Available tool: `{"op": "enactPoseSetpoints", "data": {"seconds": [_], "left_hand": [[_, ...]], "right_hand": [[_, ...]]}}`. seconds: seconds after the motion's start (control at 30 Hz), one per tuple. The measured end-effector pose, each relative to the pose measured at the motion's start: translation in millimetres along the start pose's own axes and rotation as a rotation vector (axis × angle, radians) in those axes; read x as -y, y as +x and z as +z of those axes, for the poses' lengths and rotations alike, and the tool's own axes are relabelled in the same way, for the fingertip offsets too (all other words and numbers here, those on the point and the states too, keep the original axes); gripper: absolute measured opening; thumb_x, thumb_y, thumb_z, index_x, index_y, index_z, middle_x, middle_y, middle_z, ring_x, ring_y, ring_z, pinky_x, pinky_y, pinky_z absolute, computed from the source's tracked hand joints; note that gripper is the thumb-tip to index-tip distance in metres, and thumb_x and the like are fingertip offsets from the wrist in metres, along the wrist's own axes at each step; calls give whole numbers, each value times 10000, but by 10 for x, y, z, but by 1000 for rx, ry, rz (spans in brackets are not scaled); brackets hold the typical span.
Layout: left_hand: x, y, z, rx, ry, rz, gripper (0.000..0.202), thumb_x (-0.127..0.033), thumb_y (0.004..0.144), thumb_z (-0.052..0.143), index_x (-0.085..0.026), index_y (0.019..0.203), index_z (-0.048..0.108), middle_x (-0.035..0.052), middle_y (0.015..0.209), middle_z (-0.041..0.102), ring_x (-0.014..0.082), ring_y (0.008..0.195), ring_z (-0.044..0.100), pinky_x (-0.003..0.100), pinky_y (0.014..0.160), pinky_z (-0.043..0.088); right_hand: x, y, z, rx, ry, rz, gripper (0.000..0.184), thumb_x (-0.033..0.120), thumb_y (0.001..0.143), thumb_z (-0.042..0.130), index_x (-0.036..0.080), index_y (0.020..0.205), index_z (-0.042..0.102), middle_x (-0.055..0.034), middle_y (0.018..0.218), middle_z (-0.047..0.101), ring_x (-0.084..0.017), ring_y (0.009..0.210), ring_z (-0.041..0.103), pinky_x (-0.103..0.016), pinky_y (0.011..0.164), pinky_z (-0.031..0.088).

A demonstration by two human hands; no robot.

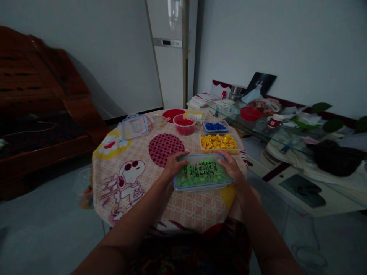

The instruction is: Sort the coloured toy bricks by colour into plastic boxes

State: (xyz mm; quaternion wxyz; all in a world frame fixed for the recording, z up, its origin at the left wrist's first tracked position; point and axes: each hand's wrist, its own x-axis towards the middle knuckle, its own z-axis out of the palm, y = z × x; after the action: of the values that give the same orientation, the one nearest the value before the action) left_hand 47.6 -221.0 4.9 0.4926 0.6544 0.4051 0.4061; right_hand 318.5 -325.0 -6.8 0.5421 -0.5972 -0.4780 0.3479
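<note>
At the near edge of the worktop I see both hands on the green box. The left hand is curled over its left end and the right hand over its right end, the fingers closed on the box from both sides. It sits flat on the cloth, directly in front of the person.

As for progress, this box is the only one covered. Its lid is in place, though I cannot tell whether the edges are snapped down. Behind it the yellow box, the blue box and the red bowl all stand uncovered, each holding bricks of one colour. A clear piece with blue trim lies well off to the left — lid or shallow box, I cannot say — and a flat red disc lies beyond the bowl.

The green box is a shallow rectangle of clear, glossy plastic with rounded corners, a blue rim and black handwriting across the lid. The green pieces inside show only as a blurred mass. The yellow bricks are small, blocky and hard-edged, heaped loosely. The bowl is round and translucent. The cloth looks soft and matte — a pale lattice print with a cartoon dog and a dotted maroon circle.
</note>
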Motion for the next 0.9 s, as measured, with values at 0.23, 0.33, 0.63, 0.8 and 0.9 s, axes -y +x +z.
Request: {"op": "enactPoseSetpoints", "data": {"seconds": [0.23,0.33,0.63,0.8,0.9], "left_hand": [[-39,42,17,8,22,-68,490,-433,591,854,-178,1009,824,76,910,801,254,804,734,368,784,598],[1,64,22,17,44,-93,474,-439,601,847,-176,995,822,79,882,792,259,788,730,372,762,592],[15,73,7,54,-17,-151,515,-408,637,834,-155,1084,800,98,946,792,282,842,742,428,820,607],[40,87,0,58,4,-154,493,-396,664,822,-162,1098,806,102,981,793,286,880,743,409,824,604],[52,88,4,56,-5,-154,478,-387,663,820,-174,1091,807,98,1028,795,266,892,740,375,822,600]], "right_hand": [[42,-31,21,13,178,129,751,485,692,750,236,1388,618,-88,1259,728,-299,1014,727,-431,854,608],[31,-18,18,22,161,124,752,503,710,734,235,1401,609,-89,1248,734,-311,1031,727,-450,867,606],[91,-75,-9,-73,-338,-268,482,587,852,654,229,1154,767,-138,1359,680,-336,1328,577,-537,1200,372],[173,-447,8,98,-661,-412,601,670,849,690,275,1301,721,-117,1512,577,-378,1491,399,-607,1237,280],[225,-617,28,205,-860,-465,827,742,787,717,279,1462,597,-133,1595,485,-417,1503,366,-656,1213,286]]}}
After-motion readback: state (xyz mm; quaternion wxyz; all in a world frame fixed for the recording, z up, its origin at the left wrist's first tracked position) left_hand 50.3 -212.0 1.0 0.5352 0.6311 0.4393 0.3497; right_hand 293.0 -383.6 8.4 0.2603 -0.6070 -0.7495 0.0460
